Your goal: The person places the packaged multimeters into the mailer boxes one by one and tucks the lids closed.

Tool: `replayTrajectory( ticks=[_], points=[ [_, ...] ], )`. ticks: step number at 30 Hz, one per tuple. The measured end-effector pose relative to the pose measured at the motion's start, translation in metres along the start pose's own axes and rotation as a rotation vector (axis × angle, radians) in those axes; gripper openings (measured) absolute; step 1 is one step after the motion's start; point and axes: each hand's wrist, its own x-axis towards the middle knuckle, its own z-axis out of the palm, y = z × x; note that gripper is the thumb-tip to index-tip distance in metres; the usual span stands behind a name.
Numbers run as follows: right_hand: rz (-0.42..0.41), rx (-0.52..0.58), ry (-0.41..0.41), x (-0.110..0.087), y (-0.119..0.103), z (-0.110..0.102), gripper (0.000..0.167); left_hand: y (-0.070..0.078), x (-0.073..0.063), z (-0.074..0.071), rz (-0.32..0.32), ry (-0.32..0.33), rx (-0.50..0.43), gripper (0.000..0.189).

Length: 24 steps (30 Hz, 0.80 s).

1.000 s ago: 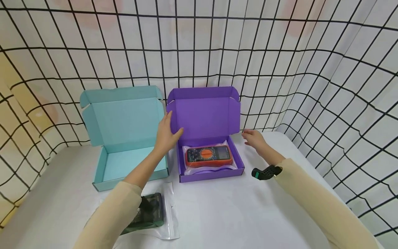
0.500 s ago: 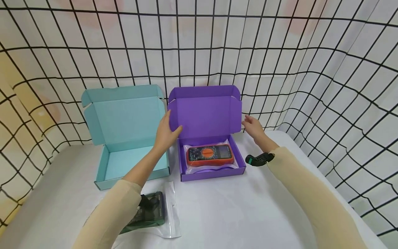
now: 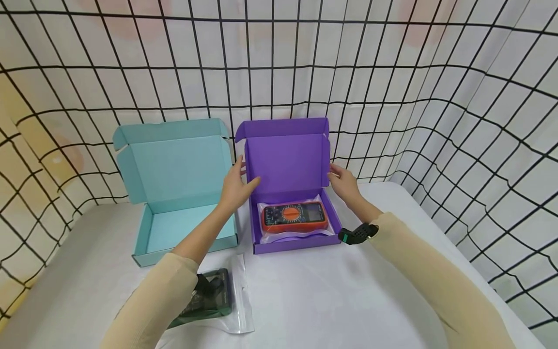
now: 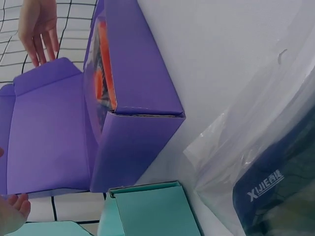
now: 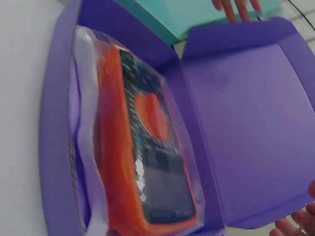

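A purple cardboard box (image 3: 285, 165) stands with its lid raised. Inside lies a red multimeter (image 3: 294, 217) with an orange dial, wrapped in clear plastic. My left hand (image 3: 235, 189), fingers extended, presses against the lid's left side flap; its thumb lies in front of the flap. On the opposite side, my right hand (image 3: 346, 186) touches the right side flap with its fingers fairly straight. The two side flaps angle inward. Both hands' fingertips appear at the lid's edges in the right wrist view, the left hand (image 5: 238, 7) at the top and the right hand (image 5: 300, 221) at the bottom.
A teal box (image 3: 178, 165) with its lid up stands directly left of the purple one. Nearer, partly under my left forearm, lies a dark green item (image 3: 218, 295) in a clear bag. Black wire mesh (image 3: 279, 68) rises behind and at both sides.
My right hand has moved up and left onto the purple lid's right flap. Both side flaps have swung inward. My left hand has shifted only slightly.
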Motion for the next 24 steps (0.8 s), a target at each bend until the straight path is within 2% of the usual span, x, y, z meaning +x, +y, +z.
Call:
replayTrajectory(
  ticks=[6,12,19,24],
  points=[
    [-0.019,0.0,0.051,-0.009,-0.007,0.013,0.051,0.0,0.0,-0.003,-0.025,-0.005,-0.029,0.078],
    [-0.045,-0.03,0.087,-0.013,-0.005,0.017,0.054,-0.003,-0.001,-0.003,-0.032,-0.01,-0.037,0.074],
    [-0.007,0.012,0.071,-0.013,-0.003,0.015,0.044,-0.005,-0.002,-0.004,-0.014,-0.002,-0.057,0.067],
    [0.01,0.042,0.065,-0.015,-0.001,0.011,0.041,-0.003,-0.003,-0.007,-0.045,-0.009,-0.141,0.058]
  ],
)
